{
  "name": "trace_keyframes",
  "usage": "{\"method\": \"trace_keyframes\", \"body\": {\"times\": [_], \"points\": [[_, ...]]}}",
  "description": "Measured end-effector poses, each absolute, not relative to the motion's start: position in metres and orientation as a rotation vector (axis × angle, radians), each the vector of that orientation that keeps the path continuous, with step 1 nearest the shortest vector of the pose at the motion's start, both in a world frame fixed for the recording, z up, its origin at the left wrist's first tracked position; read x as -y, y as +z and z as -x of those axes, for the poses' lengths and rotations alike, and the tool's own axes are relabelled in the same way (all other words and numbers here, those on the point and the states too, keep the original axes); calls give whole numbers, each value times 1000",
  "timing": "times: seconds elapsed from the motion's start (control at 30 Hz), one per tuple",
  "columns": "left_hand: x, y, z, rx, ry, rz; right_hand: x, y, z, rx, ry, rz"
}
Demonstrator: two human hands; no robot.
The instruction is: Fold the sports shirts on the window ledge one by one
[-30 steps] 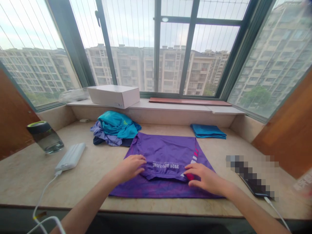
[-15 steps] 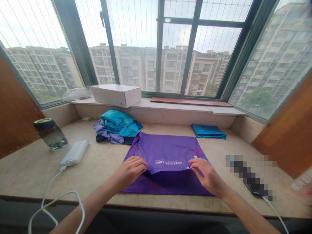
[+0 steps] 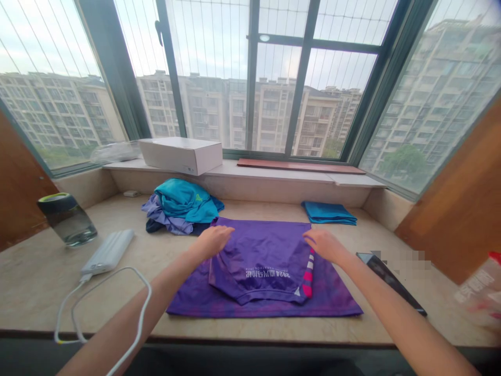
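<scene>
A purple printed sports shirt [image 3: 262, 250] lies folded over on itself in front of me, its white lettering upside down to my view. Pink and white stripes run down the right side of the upper flap. At the shirt's far left corner is my left hand [image 3: 214, 242], fingers stretched out over the cloth, gripping nothing that I can see. My right hand [image 3: 325, 244] hovers by the far right corner, thumb and fingers slightly apart. Beyond the left hand sits a crumpled heap of blue and lilac clothes [image 3: 186, 201].
A folded blue garment [image 3: 329, 213] lies at the back right. On the left stand a water bottle [image 3: 68, 219] and a white power bank [image 3: 107, 251] with its cable [image 3: 144, 308]. A partly blurred phone [image 3: 391, 282] is at right. A white box [image 3: 180, 154] rests on the sill.
My hands have let go of the flap's near edge and moved away from me to the shirt's far corners. The flap now lies flatter and reaches nearer to me.
</scene>
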State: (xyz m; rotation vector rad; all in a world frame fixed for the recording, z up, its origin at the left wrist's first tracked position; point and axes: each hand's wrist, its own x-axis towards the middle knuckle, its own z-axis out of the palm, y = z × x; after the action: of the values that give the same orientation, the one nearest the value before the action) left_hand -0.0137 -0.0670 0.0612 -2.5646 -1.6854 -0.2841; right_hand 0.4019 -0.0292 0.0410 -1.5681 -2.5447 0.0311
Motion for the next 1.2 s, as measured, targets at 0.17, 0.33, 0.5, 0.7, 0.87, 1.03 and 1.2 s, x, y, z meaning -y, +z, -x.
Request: {"method": "trace_keyframes", "body": {"times": [0.17, 0.33, 0.5, 0.7, 0.87, 1.03, 1.2], "points": [[-3, 67, 23, 1895, -99, 2340, -42, 35, -398, 2434, -63, 1816], [-24, 57, 30, 1967, -18, 2273, -57, 19, -392, 2386, -97, 1940], [-24, 60, 38, 1935, -55, 2321, -54, 19, -394, 2352, -130, 1968], [-6, 97, 51, 1905, -289, 2303, -43, 60, -405, 2281, -171, 1851], [51, 118, 58, 1812, -915, 2140, 5, 75, -426, 2209, -169, 1612], [127, 99, 65, 1849, -1042, 2341, 81, 35, -452, 2261, 119, 1204], [171, 77, 80, 1787, -1016, 2540, 124, 11, -469, 2369, 217, 1163]]}}
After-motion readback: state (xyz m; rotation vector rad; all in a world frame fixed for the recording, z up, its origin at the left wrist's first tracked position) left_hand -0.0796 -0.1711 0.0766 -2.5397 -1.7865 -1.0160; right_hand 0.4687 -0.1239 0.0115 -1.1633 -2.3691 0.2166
